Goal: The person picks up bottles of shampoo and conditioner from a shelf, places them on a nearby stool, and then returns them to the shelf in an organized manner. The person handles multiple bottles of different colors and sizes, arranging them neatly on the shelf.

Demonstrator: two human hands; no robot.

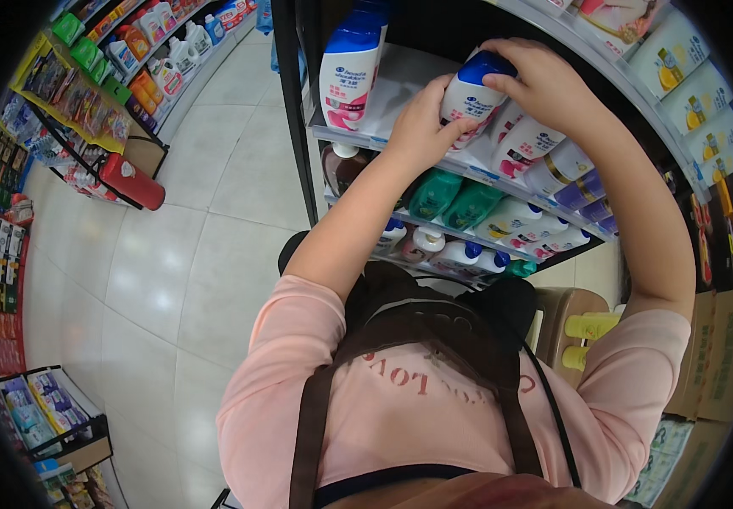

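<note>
Both my hands are on one white Head & Shoulders shampoo bottle (470, 102) with a blue cap, at the front of a shelf (404, 76). My left hand (427, 124) grips its lower body, thumb across the front. Around the cap and upper side curl the fingers of my right hand (531, 79). A similar bottle (352, 73) stands upright to the left on the same shelf. Just right of the held one is another white and pink bottle (525, 146). Whether the held bottle's base touches the shelf I cannot tell.
Lower shelves hold green bottles (435, 194) and more white shampoo bottles (509, 217). An upper shelf edge (633, 83) curves close over my right forearm. A beige bin (573, 299) with yellow bottles and cardboard boxes (716, 356) stand at right. Across the tiled aisle (169, 267) is a red cylinder (131, 181).
</note>
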